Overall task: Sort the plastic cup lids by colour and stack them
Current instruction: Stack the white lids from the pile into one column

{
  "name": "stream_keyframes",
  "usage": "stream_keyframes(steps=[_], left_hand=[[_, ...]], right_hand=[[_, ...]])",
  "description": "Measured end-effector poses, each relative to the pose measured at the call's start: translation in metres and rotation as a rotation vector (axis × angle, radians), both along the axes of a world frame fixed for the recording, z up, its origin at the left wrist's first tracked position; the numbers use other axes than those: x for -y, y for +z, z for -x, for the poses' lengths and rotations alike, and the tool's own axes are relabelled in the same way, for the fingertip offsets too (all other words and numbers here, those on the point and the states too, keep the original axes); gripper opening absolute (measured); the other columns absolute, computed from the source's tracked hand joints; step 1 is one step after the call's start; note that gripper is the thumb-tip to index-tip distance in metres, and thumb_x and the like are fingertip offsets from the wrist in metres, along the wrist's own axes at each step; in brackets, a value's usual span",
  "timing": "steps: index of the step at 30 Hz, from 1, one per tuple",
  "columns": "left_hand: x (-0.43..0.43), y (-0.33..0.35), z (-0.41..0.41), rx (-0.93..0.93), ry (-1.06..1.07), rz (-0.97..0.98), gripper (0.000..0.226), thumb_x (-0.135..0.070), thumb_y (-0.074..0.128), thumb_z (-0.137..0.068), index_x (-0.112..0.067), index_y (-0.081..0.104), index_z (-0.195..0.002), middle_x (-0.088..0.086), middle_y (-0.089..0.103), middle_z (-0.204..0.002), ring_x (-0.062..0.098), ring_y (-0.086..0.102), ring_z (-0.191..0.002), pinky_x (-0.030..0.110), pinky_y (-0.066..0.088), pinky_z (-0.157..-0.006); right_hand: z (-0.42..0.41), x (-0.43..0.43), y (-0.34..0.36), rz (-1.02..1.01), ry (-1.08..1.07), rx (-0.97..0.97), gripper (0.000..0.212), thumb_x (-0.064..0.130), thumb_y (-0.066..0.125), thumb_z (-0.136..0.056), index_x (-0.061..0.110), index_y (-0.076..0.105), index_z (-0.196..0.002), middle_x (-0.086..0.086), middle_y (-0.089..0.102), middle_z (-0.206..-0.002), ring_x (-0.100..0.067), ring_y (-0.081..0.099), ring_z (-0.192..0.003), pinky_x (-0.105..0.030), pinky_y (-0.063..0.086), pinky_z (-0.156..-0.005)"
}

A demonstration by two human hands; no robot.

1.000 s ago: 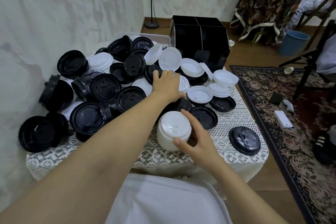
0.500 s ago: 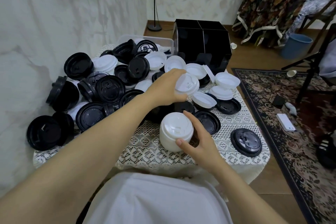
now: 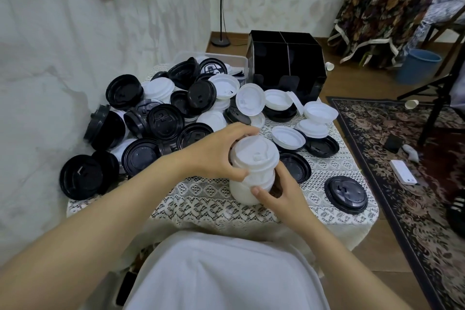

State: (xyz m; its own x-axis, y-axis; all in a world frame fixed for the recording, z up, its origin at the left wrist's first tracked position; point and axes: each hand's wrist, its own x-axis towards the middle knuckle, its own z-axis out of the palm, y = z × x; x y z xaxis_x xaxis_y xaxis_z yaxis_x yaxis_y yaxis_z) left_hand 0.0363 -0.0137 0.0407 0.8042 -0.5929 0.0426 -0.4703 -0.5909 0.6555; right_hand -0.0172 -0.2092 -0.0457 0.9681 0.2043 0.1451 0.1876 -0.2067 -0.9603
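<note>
- My left hand (image 3: 214, 156) has fingers and thumb curled round the rim of a white lid (image 3: 255, 152). The lid sits on top of the white stack (image 3: 247, 190) and looks a touch askew, so I judge it not fully seated.
- My right hand (image 3: 283, 192) grips the lower part of that stack, thumb pressed on its near side and the other fingers wrapped round behind (mostly hidden from me there).
- The stack stands on the lace tablecloth (image 3: 201, 199) near the table's front edge, in front of the mixed heap.
- To do this step well, I would centre the lid over the one beneath and level it. Then I would press evenly all round the rim rather than on one side, since a lopsided push would likely wedge it or tip the column.
- The right hand's job is to brace low and firm, so the stack neither slides on the cloth nor leans.
- Once the lid nests, I would release the left hand alone, gently, since such light lids could spring back up.
- Plenty remains: loose white lids (image 3: 288, 137) lie just behind the stack and further back, mingled with the black lids (image 3: 164, 119) heaped to the left.
- A single black lid (image 3: 346, 194) lies apart near the right front corner. I see no upright black stack, though some black lids at the left look nested together.
</note>
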Motion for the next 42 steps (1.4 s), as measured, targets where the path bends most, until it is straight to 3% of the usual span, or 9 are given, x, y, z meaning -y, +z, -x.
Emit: stream_keyframes(steps=[4, 8, 15, 20, 25, 29, 32, 35, 42], left_hand=[[-0.001, -0.003, 0.008, -0.017, -0.036, -0.074, 0.091, -0.029, 0.070, -0.062, -0.019, 0.035, -0.145, -0.017, 0.036, -0.136, -0.004, 0.034, -0.126, 0.007, 0.024, -0.107], [0.001, -0.008, 0.008, -0.024, -0.048, -0.116, 0.089, -0.027, 0.070, -0.062, -0.020, 0.038, -0.145, -0.015, 0.038, -0.137, 0.001, 0.034, -0.131, 0.018, 0.025, -0.112], [0.000, -0.013, 0.006, -0.080, -0.075, -0.093, 0.083, -0.021, 0.069, -0.064, -0.021, 0.042, -0.143, -0.018, 0.038, -0.136, -0.001, 0.033, -0.132, 0.014, 0.024, -0.112], [-0.001, -0.019, 0.003, -0.100, -0.094, -0.102, 0.082, -0.018, 0.070, -0.066, -0.022, 0.043, -0.143, -0.018, 0.035, -0.139, -0.002, 0.031, -0.134, 0.012, 0.020, -0.112], [-0.002, -0.024, 0.005, -0.110, -0.056, -0.097, 0.081, -0.011, 0.073, -0.073, -0.022, 0.039, -0.146, -0.015, 0.033, -0.145, -0.006, 0.026, -0.135, 0.012, 0.018, -0.114], [-0.004, -0.034, 0.013, -0.152, -0.037, -0.064, 0.087, -0.032, 0.073, -0.084, -0.027, 0.020, -0.152, -0.027, 0.015, -0.149, -0.012, 0.012, -0.138, 0.007, 0.008, -0.112], [0.000, -0.044, 0.020, -0.172, -0.007, 0.016, 0.089, -0.049, 0.064, -0.082, -0.028, 0.014, -0.153, -0.023, 0.009, -0.154, -0.017, 0.007, -0.137, 0.002, 0.006, -0.107], [0.003, -0.053, 0.025, -0.218, 0.015, 0.133, 0.083, -0.048, 0.063, -0.085, -0.031, 0.013, -0.150, -0.020, 0.011, -0.153, -0.026, 0.008, -0.130, -0.002, 0.010, -0.104], [0.009, -0.063, 0.034, -0.342, 0.066, 0.335, 0.075, -0.057, 0.057, -0.074, -0.048, 0.017, -0.137, -0.031, 0.010, -0.146, -0.003, 0.015, -0.141, 0.020, 0.018, -0.115]], right_hand=[[-0.001, 0.000, -0.002, -0.007, 0.000, -0.011, 0.076, 0.044, 0.074, -0.072, 0.031, 0.041, -0.139, 0.023, 0.057, -0.127, -0.005, 0.054, -0.123, -0.024, 0.045, -0.100], [-0.001, 0.003, -0.006, 0.000, -0.010, -0.021, 0.090, 0.045, 0.076, -0.068, 0.027, 0.033, -0.145, 0.023, 0.052, -0.132, -0.003, 0.050, -0.127, -0.027, 0.043, -0.105], [-0.001, 0.004, -0.004, 0.010, 0.009, -0.008, 0.086, 0.041, 0.077, -0.067, 0.036, 0.033, -0.141, 0.029, 0.050, -0.133, -0.003, 0.048, -0.129, -0.028, 0.041, -0.107], [0.002, 0.005, 0.001, 0.021, 0.063, 0.014, 0.091, 0.043, 0.074, -0.071, 0.026, 0.029, -0.148, 0.019, 0.044, -0.142, 0.001, 0.044, -0.131, -0.015, 0.038, -0.103], [0.003, 0.003, 0.004, -0.006, 0.053, -0.012, 0.073, 0.052, 0.065, -0.076, 0.038, 0.034, -0.141, 0.032, 0.049, -0.134, 0.005, 0.047, -0.127, -0.011, 0.039, -0.098], [0.003, 0.002, 0.004, 0.009, 0.030, -0.013, 0.069, 0.055, 0.065, -0.076, 0.042, 0.035, -0.137, 0.035, 0.051, -0.129, 0.007, 0.049, -0.124, -0.012, 0.041, -0.098], [0.004, 0.001, 0.005, 0.017, 0.017, -0.008, 0.062, 0.047, 0.068, -0.080, 0.042, 0.037, -0.134, 0.032, 0.054, -0.127, 0.010, 0.050, -0.120, -0.008, 0.041, -0.093], [0.004, -0.001, 0.006, 0.012, 0.011, 0.008, 0.060, 0.040, 0.069, -0.081, 0.039, 0.038, -0.132, 0.022, 0.051, -0.131, 0.011, 0.050, -0.118, -0.007, 0.040, -0.092], [0.003, -0.002, 0.005, 0.018, 0.016, 0.016, 0.065, 0.052, 0.065, -0.075, 0.041, 0.038, -0.133, 0.018, 0.052, -0.134, 0.007, 0.050, -0.121, -0.009, 0.040, -0.094]])
